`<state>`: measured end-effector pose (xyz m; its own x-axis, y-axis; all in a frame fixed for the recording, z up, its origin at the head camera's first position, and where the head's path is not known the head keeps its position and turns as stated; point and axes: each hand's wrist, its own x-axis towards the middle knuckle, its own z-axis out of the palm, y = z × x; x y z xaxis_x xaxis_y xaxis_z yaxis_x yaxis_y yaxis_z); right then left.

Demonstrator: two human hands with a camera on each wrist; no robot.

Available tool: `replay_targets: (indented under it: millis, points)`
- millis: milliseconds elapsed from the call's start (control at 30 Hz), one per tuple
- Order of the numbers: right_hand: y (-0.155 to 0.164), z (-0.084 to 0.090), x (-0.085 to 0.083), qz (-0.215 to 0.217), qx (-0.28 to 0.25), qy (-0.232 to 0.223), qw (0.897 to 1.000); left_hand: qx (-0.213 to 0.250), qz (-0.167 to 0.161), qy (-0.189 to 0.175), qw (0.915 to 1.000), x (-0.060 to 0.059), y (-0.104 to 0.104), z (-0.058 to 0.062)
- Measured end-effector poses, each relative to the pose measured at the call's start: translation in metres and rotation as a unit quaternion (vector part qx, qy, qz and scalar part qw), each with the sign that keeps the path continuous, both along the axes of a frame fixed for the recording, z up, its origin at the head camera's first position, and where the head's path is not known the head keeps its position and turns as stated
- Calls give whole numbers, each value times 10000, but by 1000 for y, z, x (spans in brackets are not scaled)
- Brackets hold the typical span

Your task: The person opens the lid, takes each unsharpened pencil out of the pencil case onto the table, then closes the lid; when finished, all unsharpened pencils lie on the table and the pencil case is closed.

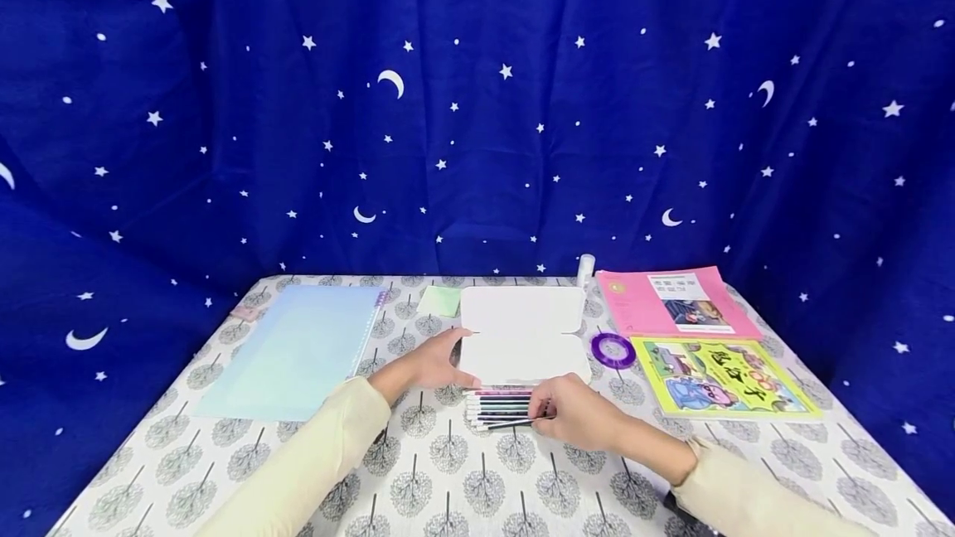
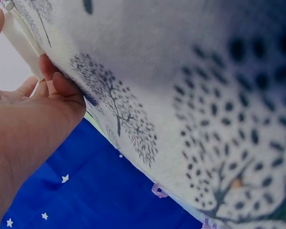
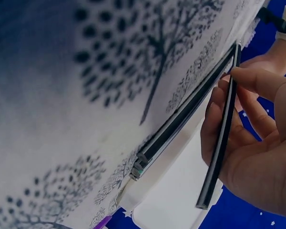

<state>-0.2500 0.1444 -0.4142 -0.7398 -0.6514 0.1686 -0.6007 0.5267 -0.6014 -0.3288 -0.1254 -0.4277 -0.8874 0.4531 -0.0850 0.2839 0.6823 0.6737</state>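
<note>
A white pencil case [image 1: 525, 359] lies opened flat at mid-table. My left hand [image 1: 433, 361] holds its near half at the left end, thumb by the near corner and fingers by the hinge side. In the left wrist view, several fingers [image 2: 62, 86] bend beside the white case. A row of dark pencils [image 1: 498, 406] with light ends, one of them pinkish, lies just in front of the case. Over the row's right end, my right hand [image 1: 582, 414] pinches a black pencil [image 3: 219, 143] between thumb and fingers. The pencil slants away from the others.
A purple tape roll [image 1: 613, 350] sits right of the case. Further right are a pink booklet [image 1: 634, 305] and a yellow picture book [image 1: 783, 400]. A small white bottle [image 1: 585, 270] and pale green paper [image 1: 440, 301] stand behind; a light blue notebook [image 1: 298, 355] lies left.
</note>
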Motion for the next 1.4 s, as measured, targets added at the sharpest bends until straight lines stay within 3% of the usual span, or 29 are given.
replay_targets:
  millis: [733,1400]
  points:
    - [-6,-8,1,-301,328,-233,9987,-16,-97,-9,10000,2,0,-1]
    - [-9,-5,-2,-177,338,-119,9992,-32,-77,44,10000,-1,-1,1]
